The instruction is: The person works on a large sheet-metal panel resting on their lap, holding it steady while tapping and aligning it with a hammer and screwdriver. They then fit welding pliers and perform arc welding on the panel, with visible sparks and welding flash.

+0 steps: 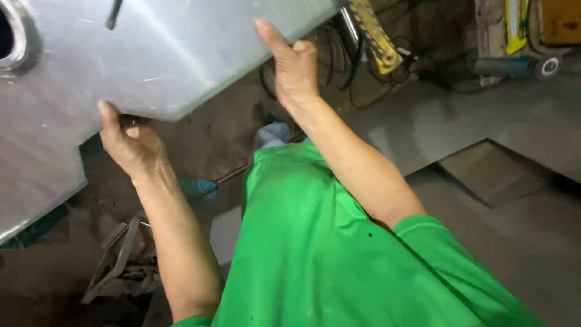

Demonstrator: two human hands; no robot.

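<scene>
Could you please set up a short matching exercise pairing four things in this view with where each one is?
Things:
1. left hand
2. right hand
3. angle grinder
4. round hole

Places:
A. top left corner of the metal sheet
B. floor, top right
C. sheet's lower edge
D. sheet's right edge

Pairs: 1-C, 2-D, 3-B, 4-A

a metal workshop. cut steel sheet [151, 54] with notched edges fills the upper left; more flat sheets [484, 121] lie on a stained, dusty floor [206, 133]. an angle grinder [514, 65], tangled cables [339, 54] and a yellow-handled tool [375, 33] sit beyond.
</scene>
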